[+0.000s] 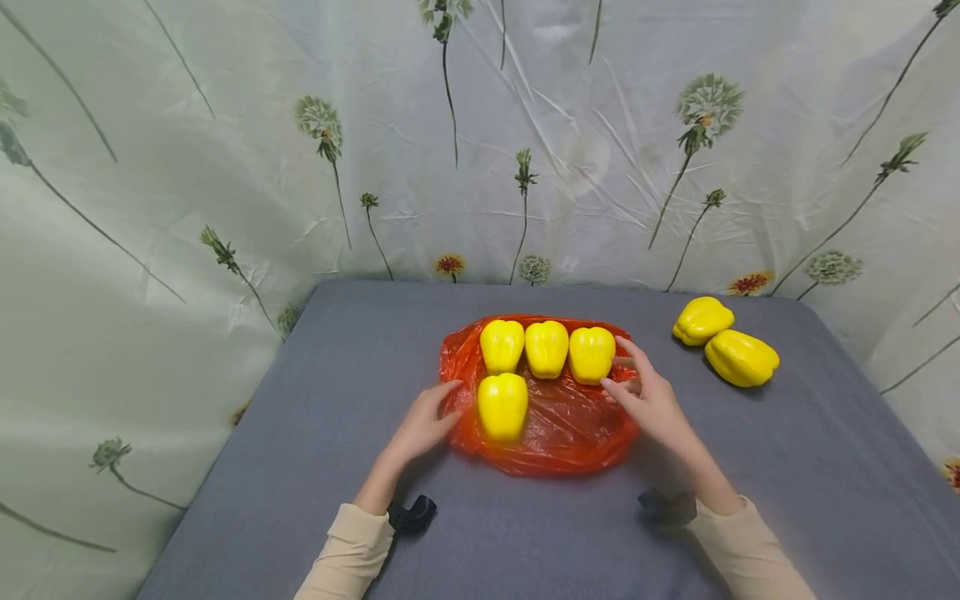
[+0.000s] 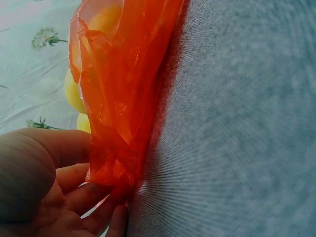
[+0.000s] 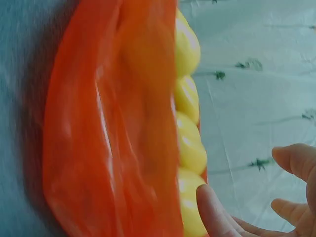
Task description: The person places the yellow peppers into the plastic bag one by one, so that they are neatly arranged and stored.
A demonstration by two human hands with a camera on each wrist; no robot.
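A red plastic bag lies spread on the table with its mouth wide. Three yellow bell peppers stand in a row at its back, and another yellow bell pepper sits at its front left. My left hand touches the bag's left edge, thumb and fingers apart and loosely bent; in the left wrist view the film partly covers the fingertips. My right hand hovers at the bag's right side, its spread fingers beside the rightmost pepper. Whether they touch it is hard to tell.
Two more yellow bell peppers lie side by side at the table's back right, outside the bag. Grey cloth covers the table. A curtain printed with dandelions hangs behind and along the sides.
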